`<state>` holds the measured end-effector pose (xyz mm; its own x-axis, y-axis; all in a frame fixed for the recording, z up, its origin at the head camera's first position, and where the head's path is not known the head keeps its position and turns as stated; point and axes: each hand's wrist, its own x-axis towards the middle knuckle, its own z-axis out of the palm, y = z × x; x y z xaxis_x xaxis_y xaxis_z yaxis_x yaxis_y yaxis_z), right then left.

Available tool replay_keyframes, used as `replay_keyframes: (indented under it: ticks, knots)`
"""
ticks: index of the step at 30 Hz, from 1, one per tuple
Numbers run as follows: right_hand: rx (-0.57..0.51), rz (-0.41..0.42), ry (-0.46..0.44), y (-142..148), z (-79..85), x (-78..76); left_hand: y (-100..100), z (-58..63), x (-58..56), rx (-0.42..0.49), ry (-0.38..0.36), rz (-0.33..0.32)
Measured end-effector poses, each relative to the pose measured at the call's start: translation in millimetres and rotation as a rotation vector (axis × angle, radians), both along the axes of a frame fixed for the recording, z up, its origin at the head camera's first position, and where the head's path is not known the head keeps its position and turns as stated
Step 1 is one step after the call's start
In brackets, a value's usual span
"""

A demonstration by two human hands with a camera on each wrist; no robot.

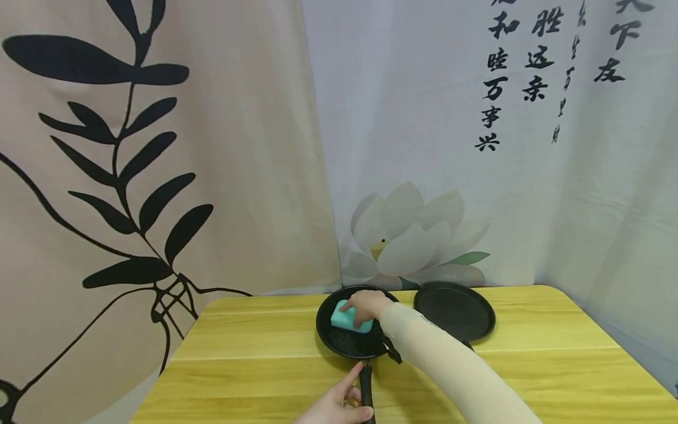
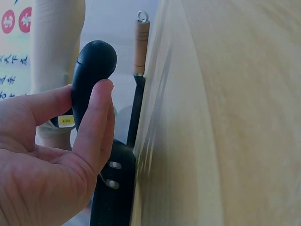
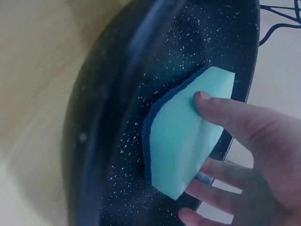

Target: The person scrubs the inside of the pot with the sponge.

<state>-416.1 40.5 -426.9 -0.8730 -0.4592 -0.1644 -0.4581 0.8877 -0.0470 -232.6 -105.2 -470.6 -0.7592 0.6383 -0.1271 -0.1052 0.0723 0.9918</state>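
A black frying pan (image 1: 339, 347) with white speckles inside lies on the wooden table, its handle (image 1: 366, 386) toward me. My left hand (image 1: 341, 403) holds that handle between thumb and fingers, as the left wrist view also shows the hand (image 2: 61, 155) around the black grip (image 2: 91, 66). Inside the pan is a turquoise sponge (image 3: 188, 134) with a dark scouring layer facing the pan's surface. My right hand (image 1: 368, 306) grips the sponge, thumb on one side and fingers on the other; in the right wrist view this hand (image 3: 263, 150) partly covers it.
Right of the frying pan lies a flat black pan (image 1: 454, 310), its handle partly hidden by my right sleeve (image 1: 450, 365). A wooden handle (image 2: 141, 47) shows in the left wrist view. Behind the yellow wooden table (image 1: 254, 353) hangs a printed curtain (image 1: 254, 147).
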Motion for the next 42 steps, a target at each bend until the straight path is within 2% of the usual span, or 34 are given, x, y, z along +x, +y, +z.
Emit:
replay_keyframes:
  ticks: [7, 18, 32, 42]
  knots:
    - [-0.009, -0.043, -0.018, 4.2, 0.8, -2.4, 0.9, -0.8, 1.5, 0.0, 0.012, 0.015]
    - [-0.023, -0.141, -0.052, 15.2, 1.6, -9.2, 0.8, 0.3, -0.6, -0.053, 0.012, 0.021]
    - [-0.043, -0.166, -0.094, 24.5, 12.1, -1.7, 0.5, 1.7, 0.8, -0.066, 0.032, 0.026]
    - [-0.101, -0.145, -0.105, 25.0, 7.3, -1.4, 1.7, 6.1, 3.4, -0.103, 0.04, 0.043]
